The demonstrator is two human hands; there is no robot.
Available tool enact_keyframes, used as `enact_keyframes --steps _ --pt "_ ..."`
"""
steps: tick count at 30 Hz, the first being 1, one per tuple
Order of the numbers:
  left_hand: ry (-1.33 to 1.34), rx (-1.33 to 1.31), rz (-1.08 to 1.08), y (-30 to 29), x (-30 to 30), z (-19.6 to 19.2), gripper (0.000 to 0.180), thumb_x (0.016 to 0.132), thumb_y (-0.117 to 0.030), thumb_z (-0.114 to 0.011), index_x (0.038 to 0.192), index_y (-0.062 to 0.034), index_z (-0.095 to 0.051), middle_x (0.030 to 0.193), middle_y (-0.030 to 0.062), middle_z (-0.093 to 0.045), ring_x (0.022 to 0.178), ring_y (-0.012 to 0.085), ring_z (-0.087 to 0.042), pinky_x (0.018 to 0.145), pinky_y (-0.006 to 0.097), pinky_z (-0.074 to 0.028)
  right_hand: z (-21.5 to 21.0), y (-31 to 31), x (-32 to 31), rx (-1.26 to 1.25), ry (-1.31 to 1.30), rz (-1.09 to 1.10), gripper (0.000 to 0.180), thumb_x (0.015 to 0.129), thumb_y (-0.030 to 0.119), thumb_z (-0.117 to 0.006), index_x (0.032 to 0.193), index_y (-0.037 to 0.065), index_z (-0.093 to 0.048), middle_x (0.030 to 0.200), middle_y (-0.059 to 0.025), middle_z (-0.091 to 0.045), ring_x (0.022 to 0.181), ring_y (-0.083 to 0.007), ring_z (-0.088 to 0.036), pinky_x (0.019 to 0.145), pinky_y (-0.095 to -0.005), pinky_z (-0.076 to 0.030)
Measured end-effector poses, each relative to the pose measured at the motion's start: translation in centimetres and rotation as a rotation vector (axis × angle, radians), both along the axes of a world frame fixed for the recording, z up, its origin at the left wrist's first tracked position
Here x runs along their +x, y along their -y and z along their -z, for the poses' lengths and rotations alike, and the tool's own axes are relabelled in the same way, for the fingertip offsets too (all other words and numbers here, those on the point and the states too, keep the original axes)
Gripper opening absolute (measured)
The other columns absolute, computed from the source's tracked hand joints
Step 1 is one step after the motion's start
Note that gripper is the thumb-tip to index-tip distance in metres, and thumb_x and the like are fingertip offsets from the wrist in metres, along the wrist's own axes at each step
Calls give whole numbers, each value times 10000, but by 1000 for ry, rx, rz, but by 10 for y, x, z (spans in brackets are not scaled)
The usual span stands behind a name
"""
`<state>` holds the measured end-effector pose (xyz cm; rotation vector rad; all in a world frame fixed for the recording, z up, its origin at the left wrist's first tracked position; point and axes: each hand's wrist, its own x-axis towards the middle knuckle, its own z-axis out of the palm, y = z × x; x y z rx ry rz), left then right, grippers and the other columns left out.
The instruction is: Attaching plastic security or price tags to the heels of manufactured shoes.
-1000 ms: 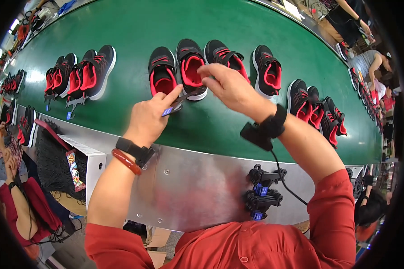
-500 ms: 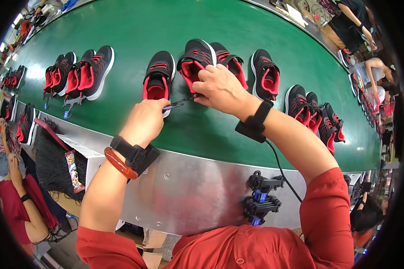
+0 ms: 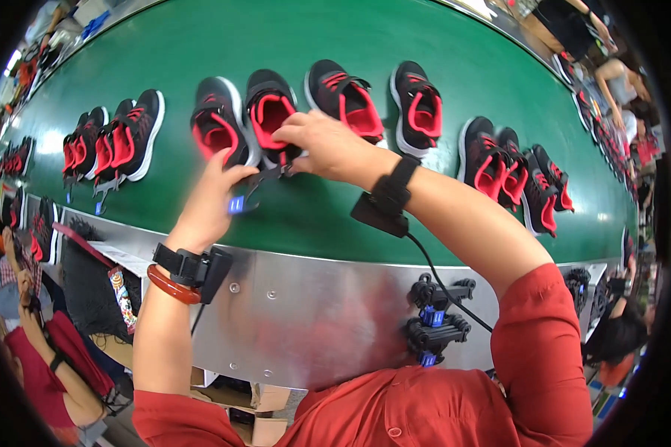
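Two black sneakers with red linings stand side by side on the green work surface before me. At the heel of the left sneaker (image 3: 218, 112), my left hand (image 3: 205, 205) is closed, somewhat blurred, its thumb beside the hanger. My right hand (image 3: 332, 149) pinches the heel collar of the right sneaker (image 3: 270, 97). A black plastic shoe hanger (image 3: 265, 177) with a blue tag (image 3: 236, 204) spans the gap between the two heels. My fingers partly hide its ends, so how it sits in the shoes cannot be made out.
Beyond my right hand stand another two sneakers (image 3: 341, 95). More pairs line the green table (image 3: 261, 30) on both sides, with hangers on those at left. Stacked black hangers (image 3: 436, 320) lie on the metal ledge (image 3: 313, 298). A cable trails from my right wrist. Other people work around the table.
The right-hand sneaker has come left, beside the other one, which has also shifted left. The hanger has moved from below the heels to between them, and its blue tag now shows.
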<state>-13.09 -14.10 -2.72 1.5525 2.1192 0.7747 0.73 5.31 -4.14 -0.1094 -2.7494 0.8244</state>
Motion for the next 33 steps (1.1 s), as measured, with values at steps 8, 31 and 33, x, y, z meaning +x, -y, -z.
enact_keyframes --steps 8,31,33 --pt "-445 316 -50 -25 25 -29 416 786 122 -428 1095 -61 -638 1158 138 -569 1027 299 -571 865 354 -465 -49 -11 120 -287 450 -5 121 772 129 -645 819 17 -643 746 -128 -642 729 -298 -626 673 -383 -496" --pt "-217 312 256 -99 97 48 166 728 1 -645 875 -52 -588 915 80 -618 840 315 -593 712 397 -489 -30 11 238 -942 406 318 194 859 104 -597 1028 16 -565 756 -85 -626 718 -186 -629 641 -325 -498" --pt "-212 311 238 -96 100 48 168 722 3 -646 870 -52 -589 916 77 -618 836 314 -592 711 396 -490 -33 9 206 -1009 431 386 234 902 93 -539 1115 6 -496 789 -89 -634 699 -161 -637 623 -298 -511"
